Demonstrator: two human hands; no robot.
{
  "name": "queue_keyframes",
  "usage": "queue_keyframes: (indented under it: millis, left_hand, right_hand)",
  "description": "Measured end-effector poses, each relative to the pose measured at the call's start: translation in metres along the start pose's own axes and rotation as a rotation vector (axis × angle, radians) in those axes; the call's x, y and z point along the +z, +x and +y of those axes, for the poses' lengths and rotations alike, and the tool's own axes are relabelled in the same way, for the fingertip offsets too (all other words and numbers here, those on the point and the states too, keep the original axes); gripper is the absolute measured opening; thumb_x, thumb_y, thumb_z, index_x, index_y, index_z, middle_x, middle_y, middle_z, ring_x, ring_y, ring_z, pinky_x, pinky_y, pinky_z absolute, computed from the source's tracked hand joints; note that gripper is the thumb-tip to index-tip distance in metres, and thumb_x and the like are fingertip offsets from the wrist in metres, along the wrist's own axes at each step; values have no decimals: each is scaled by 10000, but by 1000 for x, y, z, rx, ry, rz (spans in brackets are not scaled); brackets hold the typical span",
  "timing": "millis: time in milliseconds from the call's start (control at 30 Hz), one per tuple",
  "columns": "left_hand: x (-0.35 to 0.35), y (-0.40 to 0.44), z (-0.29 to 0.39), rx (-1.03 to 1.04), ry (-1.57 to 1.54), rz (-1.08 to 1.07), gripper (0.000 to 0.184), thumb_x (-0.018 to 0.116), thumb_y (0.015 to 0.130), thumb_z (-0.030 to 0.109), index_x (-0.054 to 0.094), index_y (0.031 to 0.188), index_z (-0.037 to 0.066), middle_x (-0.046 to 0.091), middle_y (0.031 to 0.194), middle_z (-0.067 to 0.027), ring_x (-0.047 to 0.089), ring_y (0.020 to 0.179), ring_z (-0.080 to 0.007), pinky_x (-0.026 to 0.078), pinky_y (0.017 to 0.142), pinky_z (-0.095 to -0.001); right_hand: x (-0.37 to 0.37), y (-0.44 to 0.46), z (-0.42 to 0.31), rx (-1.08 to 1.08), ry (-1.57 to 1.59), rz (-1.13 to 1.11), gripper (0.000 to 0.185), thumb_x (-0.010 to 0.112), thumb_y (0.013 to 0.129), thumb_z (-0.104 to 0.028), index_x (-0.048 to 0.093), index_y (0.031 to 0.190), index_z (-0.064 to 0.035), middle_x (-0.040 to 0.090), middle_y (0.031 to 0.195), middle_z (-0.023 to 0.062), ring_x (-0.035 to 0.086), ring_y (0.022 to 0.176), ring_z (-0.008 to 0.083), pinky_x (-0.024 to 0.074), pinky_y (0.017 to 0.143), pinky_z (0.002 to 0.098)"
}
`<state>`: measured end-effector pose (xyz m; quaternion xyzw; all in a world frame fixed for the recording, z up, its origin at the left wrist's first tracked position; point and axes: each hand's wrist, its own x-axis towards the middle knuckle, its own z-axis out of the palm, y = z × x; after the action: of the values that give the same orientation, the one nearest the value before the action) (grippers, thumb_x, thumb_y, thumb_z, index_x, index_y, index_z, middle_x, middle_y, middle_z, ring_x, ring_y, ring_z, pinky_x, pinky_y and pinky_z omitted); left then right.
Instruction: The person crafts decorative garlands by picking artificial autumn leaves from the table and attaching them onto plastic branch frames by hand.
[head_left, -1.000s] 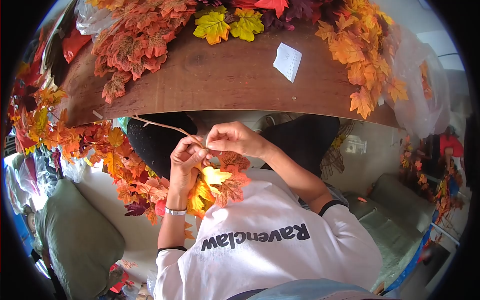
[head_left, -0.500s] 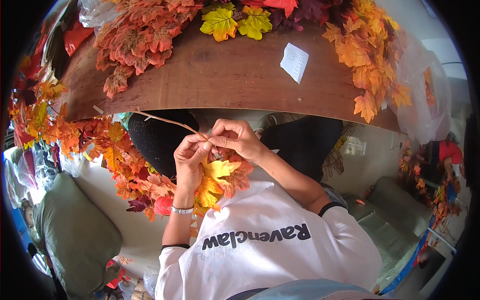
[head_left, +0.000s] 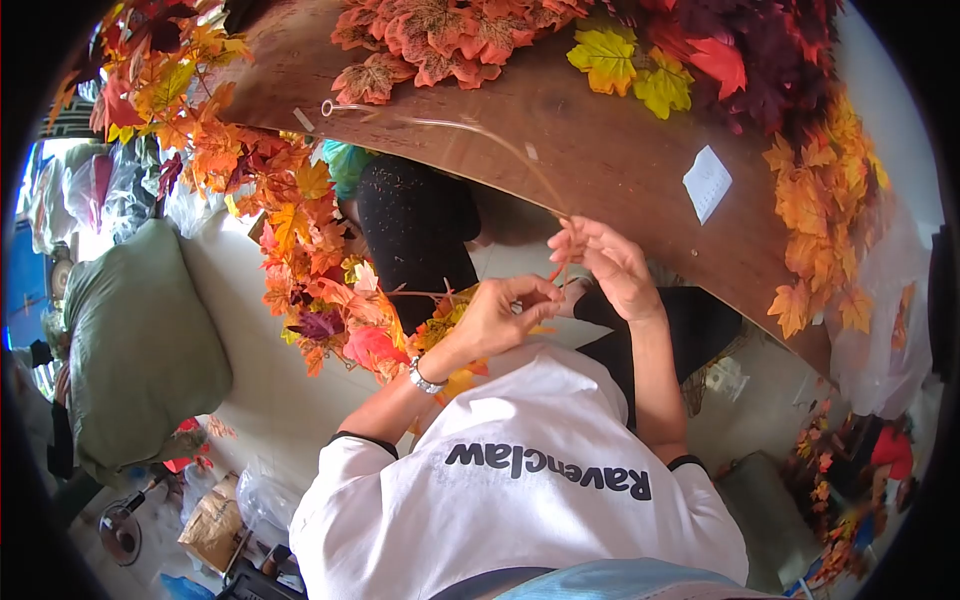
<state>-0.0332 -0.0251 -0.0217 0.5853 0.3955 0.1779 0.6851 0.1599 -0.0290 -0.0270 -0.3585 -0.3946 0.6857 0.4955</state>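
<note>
My left hand (head_left: 505, 315), with a silver watch (head_left: 428, 377) at its wrist, is closed in a pinch on a thin brownish stem (head_left: 420, 294). To its right, my right hand (head_left: 615, 270) is raised, its fingertips closed on a thin wire (head_left: 530, 165) that curves up over the board and ends in a small loop. Between the two hands runs a short reddish strand (head_left: 562, 275), partly hidden by the fingers. Yellow and orange artificial leaves (head_left: 455, 385) hang below my left wrist, partly covered by the forearm.
A brown board (head_left: 560, 110) spans the front, bearing coral leaves (head_left: 450, 40), yellow leaves (head_left: 605, 60), orange leaves (head_left: 815, 220) and a white paper slip (head_left: 707, 185). A leaf garland (head_left: 300, 240) hangs at left. A green covered bundle (head_left: 145, 350) stands on the floor.
The view has swung left. My hands have moved apart, the right one rising toward the board's edge. The wire with the looped end now shows over the board.
</note>
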Motion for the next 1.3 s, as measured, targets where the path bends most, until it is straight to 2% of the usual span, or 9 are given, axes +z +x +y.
queue_keyframes:
  millis: [200,233,333,567,800,933,1033,1167,1300]
  left_hand:
    - [-7,-8,-14,-89,-39,-235,111,626,800,67,619,865,-23,655,799,-61,615,731,-96,491,652,-206]
    - [-13,-10,-13,-81,-63,-243,105,615,801,49,613,875,-25,639,778,-47,594,708,-86,480,647,-204]
    - [-30,-15,-2,-136,-261,-340,78,594,805,6,607,869,-36,621,780,-32,572,708,-82,467,665,-211]
    - [-23,-14,-1,-175,-568,-310,68,626,778,-2,602,837,-27,615,751,-60,596,702,-117,472,641,-217]
    - [-16,-4,1,-136,-590,-300,68,613,788,-4,598,848,-30,615,745,-67,593,697,-115,463,647,-207]
    - [-13,-1,4,-141,-588,-318,65,618,773,-20,592,831,-32,613,760,-76,602,686,-136,480,644,-231]
    - [-14,-1,7,-140,-586,-309,62,611,784,-14,597,841,-32,616,757,-72,598,696,-126,472,645,-218]
    - [-14,1,7,-141,-580,-302,65,609,791,-8,602,851,-31,619,757,-67,595,707,-119,466,647,-210]
    - [-14,4,8,-152,-613,-301,64,614,789,-2,604,846,-29,619,753,-65,593,705,-117,469,656,-215]
  right_hand:
    - [16,7,-13,-54,421,-335,469,519,869,-321,497,1115,78,605,820,151,589,713,219,454,674,339]
    - [18,7,-17,-51,325,-271,407,496,887,-289,522,1084,66,588,679,97,562,600,172,438,581,305]
    - [26,21,-22,54,193,16,322,499,890,-264,584,1007,24,588,693,74,557,616,109,439,545,223]
    - [5,30,-14,326,-144,106,548,476,856,-489,578,928,45,590,659,96,592,520,128,475,477,211]
    - [-59,28,-62,-34,-388,417,284,526,880,-260,586,938,11,589,707,67,583,581,115,484,517,212]
    - [-106,88,-93,-504,-1171,558,193,547,851,-174,627,898,-5,603,733,50,560,611,103,460,549,236]
    - [-123,129,-113,-636,-1422,548,127,563,755,-97,631,840,-31,595,736,142,586,635,264,453,600,340]
    - [-126,142,-116,-557,-1376,489,130,564,745,-140,637,782,-40,596,689,135,588,632,282,446,578,348]
    - [-149,155,-155,-510,-1497,556,188,597,775,-211,640,872,-55,633,746,100,615,677,114,457,612,248]
